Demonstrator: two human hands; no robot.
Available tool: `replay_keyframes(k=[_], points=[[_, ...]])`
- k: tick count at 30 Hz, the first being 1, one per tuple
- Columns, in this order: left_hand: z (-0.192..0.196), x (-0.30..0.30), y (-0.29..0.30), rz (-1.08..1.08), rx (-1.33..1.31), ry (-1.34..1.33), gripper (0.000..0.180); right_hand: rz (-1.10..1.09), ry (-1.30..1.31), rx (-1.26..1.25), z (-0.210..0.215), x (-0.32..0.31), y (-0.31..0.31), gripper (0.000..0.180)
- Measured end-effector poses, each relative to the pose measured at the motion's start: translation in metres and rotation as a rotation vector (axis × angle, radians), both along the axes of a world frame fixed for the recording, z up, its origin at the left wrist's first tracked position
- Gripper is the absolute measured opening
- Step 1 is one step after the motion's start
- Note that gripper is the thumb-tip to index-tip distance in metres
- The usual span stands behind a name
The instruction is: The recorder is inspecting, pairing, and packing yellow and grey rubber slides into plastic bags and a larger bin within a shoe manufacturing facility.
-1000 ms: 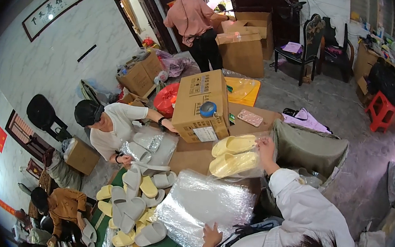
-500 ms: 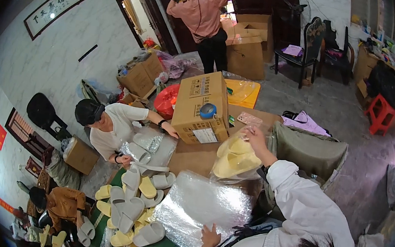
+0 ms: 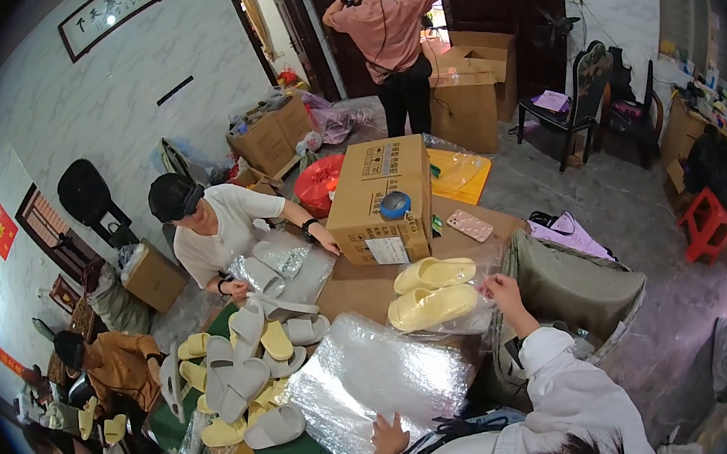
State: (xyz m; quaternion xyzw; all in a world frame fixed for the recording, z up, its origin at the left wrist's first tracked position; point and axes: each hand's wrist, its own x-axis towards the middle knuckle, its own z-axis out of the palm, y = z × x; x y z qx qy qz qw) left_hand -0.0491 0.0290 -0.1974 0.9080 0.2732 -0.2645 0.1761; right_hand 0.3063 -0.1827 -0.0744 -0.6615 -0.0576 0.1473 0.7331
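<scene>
My right hand [image 3: 505,293] pinches the right edge of a clear plastic bag [image 3: 482,314]. Inside the bag lies a pair of pale yellow slippers [image 3: 434,306], side by side on the brown cardboard-topped table. My left hand [image 3: 389,436] rests with fingers spread at the near edge of a stack of shiny clear plastic bags [image 3: 376,383], holding nothing. Left of that stack is a loose heap of grey slippers [image 3: 275,427] and yellow slippers [image 3: 278,341].
A large cardboard box [image 3: 382,198] with a blue tape roll [image 3: 395,205] stands beyond the slippers. A phone [image 3: 470,225] lies near it. An open grey-green sack [image 3: 570,284] is at the right. A co-worker [image 3: 223,223] handles bagged grey slippers at the left.
My right hand has moved right and down, and the bagged yellow slippers now lie flat on the table. My left hand stays on the bag stack.
</scene>
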Motion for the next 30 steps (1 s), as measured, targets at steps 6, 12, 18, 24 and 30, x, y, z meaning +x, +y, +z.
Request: replay_keyframes(k=[6, 12, 18, 24, 30], points=[[0.002, -0.002, -0.003, 0.013, 0.0, 0.0, 0.068, 0.157, 0.292, 0.264, 0.029, -0.011, 0.01, 0.017], [0.0, -0.005, -0.002, -0.005, 0.023, -0.05, 0.068, -0.151, 0.355, 0.206, 0.0, -0.01, 0.003, 0.018], [0.006, -0.01, -0.001, -0.035, 0.043, -0.055, 0.067, -0.501, -0.317, -0.46, -0.014, -0.037, 0.02, 0.017], [0.004, -0.019, -0.004, -0.044, 0.041, -0.092, 0.065, -0.349, -0.965, -0.581, 0.043, -0.119, 0.049, 0.027], [0.011, -0.016, -0.007, -0.06, 0.075, -0.194, 0.057, 0.712, -0.712, -0.545, -0.013, -0.174, 0.088, 0.033]])
